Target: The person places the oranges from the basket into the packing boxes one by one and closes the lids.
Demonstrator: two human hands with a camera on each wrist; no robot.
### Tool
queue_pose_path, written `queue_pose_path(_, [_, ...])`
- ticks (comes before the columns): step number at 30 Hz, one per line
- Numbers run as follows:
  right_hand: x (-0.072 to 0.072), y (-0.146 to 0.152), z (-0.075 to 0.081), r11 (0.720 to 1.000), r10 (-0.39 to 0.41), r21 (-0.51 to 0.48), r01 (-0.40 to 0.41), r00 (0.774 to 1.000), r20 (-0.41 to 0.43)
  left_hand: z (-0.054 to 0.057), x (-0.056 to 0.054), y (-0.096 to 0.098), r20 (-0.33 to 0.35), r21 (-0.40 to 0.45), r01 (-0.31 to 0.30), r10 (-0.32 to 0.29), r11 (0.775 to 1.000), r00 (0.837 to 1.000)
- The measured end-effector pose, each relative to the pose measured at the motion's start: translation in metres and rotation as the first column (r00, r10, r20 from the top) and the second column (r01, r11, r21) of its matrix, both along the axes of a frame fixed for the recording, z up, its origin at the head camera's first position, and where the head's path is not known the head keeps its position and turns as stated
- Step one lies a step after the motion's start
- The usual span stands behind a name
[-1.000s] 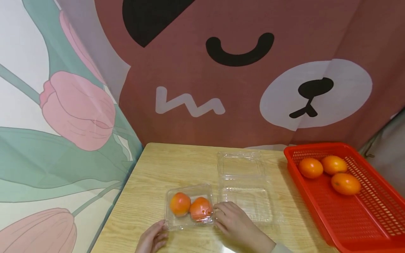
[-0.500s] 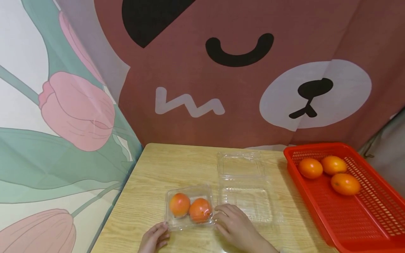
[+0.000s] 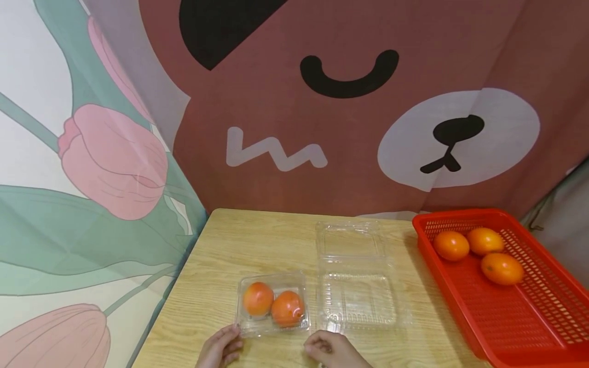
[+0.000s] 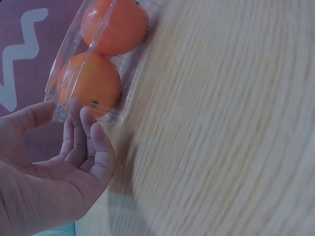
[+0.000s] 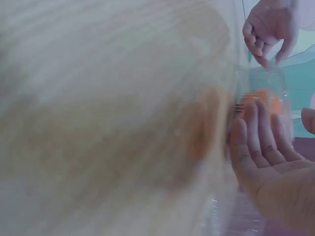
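Note:
A lidded clear plastic clamshell box [image 3: 287,281] with two round orange fruits [image 3: 258,299] inside sits on the wooden table. At its near left corner, my left hand [image 3: 220,348] pinches the edge between thumb and fingers; the left wrist view shows this hand [image 4: 64,167] at the box's corner close up. My right hand [image 3: 338,350] is off the box's near right corner, holding nothing, its fingers loosely bent. In the right wrist view, the fingers of that hand [image 5: 268,152] overlap the box.
An unfolded empty clear clamshell box [image 3: 359,299] lies right of the filled one. A red plastic basket [image 3: 506,317] on the right holds three orange fruits [image 3: 503,268]. Behind the table [image 3: 257,235] hangs a printed curtain [image 3: 276,112].
My right hand has left the box's right side and come back toward the near edge. The filled box has shifted slightly left; my left hand stays at its corner.

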State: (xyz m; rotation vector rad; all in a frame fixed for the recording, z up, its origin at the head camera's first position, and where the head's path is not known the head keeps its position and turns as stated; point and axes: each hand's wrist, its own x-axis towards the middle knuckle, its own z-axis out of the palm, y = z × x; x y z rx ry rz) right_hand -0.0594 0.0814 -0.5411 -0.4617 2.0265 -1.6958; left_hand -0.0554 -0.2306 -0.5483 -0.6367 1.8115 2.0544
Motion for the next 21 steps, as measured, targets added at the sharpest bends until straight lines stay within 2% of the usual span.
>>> queue_pose_path(2, [0.001,-0.002,-0.005,0.999,-0.029,-0.019,0.031,0.993,0.113,0.001,-0.001,0.000,-0.004,-0.013,0.016,-0.016,1.000,1.000])
queue_pose_path(6, [-0.001,-0.008,-0.011,0.990,-0.075,-0.096,0.106,0.955,0.289,0.001,-0.002,-0.001,-0.014,-0.044,0.026,-0.027,0.999,1.000])
queue_pose_path(10, [-0.005,-0.016,-0.012,0.965,-0.073,-0.202,0.166,0.913,0.402,0.000,-0.003,0.000,-0.020,-0.071,0.016,-0.017,0.997,1.000])
queue_pose_path(14, [-0.008,-0.025,-0.013,0.950,-0.068,-0.248,0.189,0.902,0.425,-0.001,-0.005,0.004,-0.022,-0.113,-0.009,0.006,0.994,1.000])
queue_pose_path(21, [-0.013,-0.040,-0.017,0.949,-0.094,-0.246,0.196,0.923,0.372,-0.003,-0.006,0.005,-0.043,-0.138,-0.055,0.049,0.989,0.998])
